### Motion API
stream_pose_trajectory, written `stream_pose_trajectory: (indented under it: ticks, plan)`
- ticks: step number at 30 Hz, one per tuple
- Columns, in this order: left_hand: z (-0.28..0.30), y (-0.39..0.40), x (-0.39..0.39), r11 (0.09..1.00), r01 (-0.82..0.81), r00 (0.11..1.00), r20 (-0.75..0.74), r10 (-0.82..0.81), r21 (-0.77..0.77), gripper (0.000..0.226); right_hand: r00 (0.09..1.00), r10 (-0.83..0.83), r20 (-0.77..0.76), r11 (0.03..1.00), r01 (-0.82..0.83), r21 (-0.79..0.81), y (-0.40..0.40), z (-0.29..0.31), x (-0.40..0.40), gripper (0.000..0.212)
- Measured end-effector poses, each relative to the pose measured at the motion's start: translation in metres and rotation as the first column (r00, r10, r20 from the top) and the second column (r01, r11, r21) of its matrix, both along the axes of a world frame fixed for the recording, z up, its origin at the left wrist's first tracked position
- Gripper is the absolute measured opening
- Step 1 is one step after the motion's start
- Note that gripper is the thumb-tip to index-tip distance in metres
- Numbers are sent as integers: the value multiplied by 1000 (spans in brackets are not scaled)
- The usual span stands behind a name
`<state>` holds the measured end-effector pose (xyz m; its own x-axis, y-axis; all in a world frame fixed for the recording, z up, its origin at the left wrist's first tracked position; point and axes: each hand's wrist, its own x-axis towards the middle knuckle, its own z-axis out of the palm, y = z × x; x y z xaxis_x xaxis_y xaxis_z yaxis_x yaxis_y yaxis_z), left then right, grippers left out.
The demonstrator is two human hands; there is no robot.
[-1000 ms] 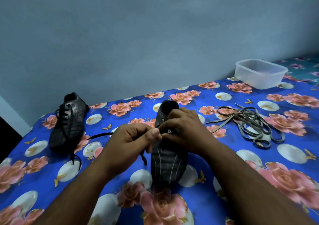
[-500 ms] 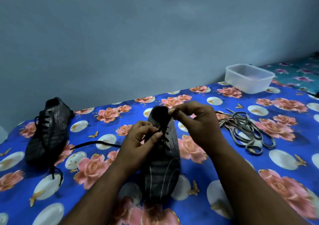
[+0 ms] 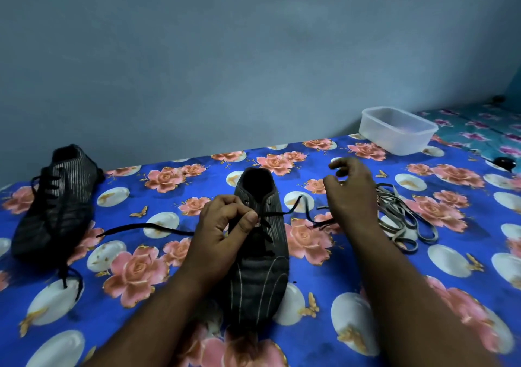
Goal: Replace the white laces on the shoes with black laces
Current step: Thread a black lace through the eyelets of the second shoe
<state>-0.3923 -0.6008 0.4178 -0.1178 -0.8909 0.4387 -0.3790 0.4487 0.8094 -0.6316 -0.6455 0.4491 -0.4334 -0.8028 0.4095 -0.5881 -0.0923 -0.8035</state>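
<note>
black lace (image 3: pixel 277 214) threaded through upper eyelets of the near shoe (image 3: pixel 260 251), pinched at the crossing by left hand (image 3: pixel 222 225), likely to keep tension. free end trailing right of that pinch, under right hand (image 3: pixel 351 194), loosely curled, grasping nothing. beyond: removed white laces (image 3: pixel 400 220); far left, second shoe (image 3: pixel 53 208), already laced.

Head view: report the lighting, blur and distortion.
Head view: dim, bluish light, no glare; soft shadow beneath the right hand. Laces on the left shoe look smeared, and the black lace pinched by the left hand is soft-edged. Wide-angle bending curves the cloth edges.
</note>
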Motion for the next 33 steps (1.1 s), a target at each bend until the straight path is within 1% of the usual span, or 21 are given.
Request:
stream_pose_trajectory:
  ticks: [1, 2, 3, 4, 5, 6, 7, 8, 10, 12, 15, 17, 19, 20, 22, 24, 25, 26, 28, 31, 33]
  plan:
    - [0, 0, 0, 1000, -11, 1000, -14, 11, -7, 12, 993, 34, -114, 988, -51, -147, 3, 2, 4, 24]
    - [0, -1, 1, 1000, -20, 1000, -23, 20, -13, 11, 972, 116, -202, 952, -167, -257, 6, 5, 9, 27]
    - [1, -2, 1, 1000, -24, 999, -22, 24, -19, 12, 928, 247, -278, 902, -325, -284, 11, 8, 15, 27]
    - [1, -2, 1, 999, -26, 1000, -13, 25, -27, 12, 852, 375, -365, 852, -472, -226, 15, 7, 22, 24]
    - [1, -3, 1, 999, -24, 1000, -3, 24, -34, 13, 759, 474, -446, 814, -571, -107, 18, 6, 29, 23]
    - [1, -3, 2, 999, -23, 1000, 4, 23, -42, 14, 673, 538, -507, 784, -621, 8, 20, 2, 36, 26]
    - [1, -3, 2, 998, -23, 1000, 7, 23, -51, 16, 615, 572, -543, 766, -637, 86, 21, -2, 41, 27]
    - [1, -3, 3, 998, -24, 1000, 12, 25, -62, 19, 596, 592, -542, 756, -644, 118, 21, -4, 44, 26]
    - [0, -4, 4, 996, -29, 999, 31, 32, -82, 21, 623, 624, -472, 742, -662, 109, 21, -4, 43, 16]
    - [0, -4, 3, 994, -40, 997, 56, 46, -98, 21, 622, 688, -374, 705, -694, 143, 19, -2, 36, 10]
    - [0, -4, 2, 993, -84, 994, 62, 89, -87, 22, 597, 776, -206, 631, -747, 211, 17, 3, 20, 19]
    - [-3, -6, 3, 991, -122, 992, 17, 123, -62, 21, 614, 789, -20, 609, -778, 154, 17, 8, 8, 32]
    - [-6, -9, 5, 987, -159, 987, -17, 159, -31, 23, 624, 757, 194, 630, -776, 35, 18, 15, -4, 36]
    - [-8, -10, 6, 984, -177, 984, -20, 177, -22, 24, 595, 744, 305, 637, -768, -55, 18, 17, -9, 34]
    - [-8, -11, 7, 982, -190, 982, -22, 189, -12, 30, 459, 727, 511, 645, -711, -278, 16, 21, -19, 32]
    - [-6, -10, 5, 984, -181, 983, -32, 180, -6, 38, 335, 711, 619, 659, -626, -418, 14, 25, -26, 27]
    - [-6, -9, 4, 984, -176, 984, -36, 176, -4, 40, 320, 705, 633, 665, -607, -435, 14, 26, -27, 29]
    - [-5, -8, 3, 985, -174, 984, -36, 174, -6, 40, 331, 703, 629, 668, -611, -425, 14, 26, -25, 32]
    - [-4, -7, 3, 981, -190, 982, -21, 189, -33, 42, 403, 706, 582, 669, -649, -362, 15, 25, -16, 30]
    - [2, -3, 4, 975, -186, 982, 3, 188, -123, 49, 518, 765, 383, 613, -768, -187, 22, 21, 4, 25]
    - [6, 2, 1, 977, -110, 991, 53, 121, -183, 54, 508, 825, 248, 537, -841, -64, 27, 20, 17, 24]
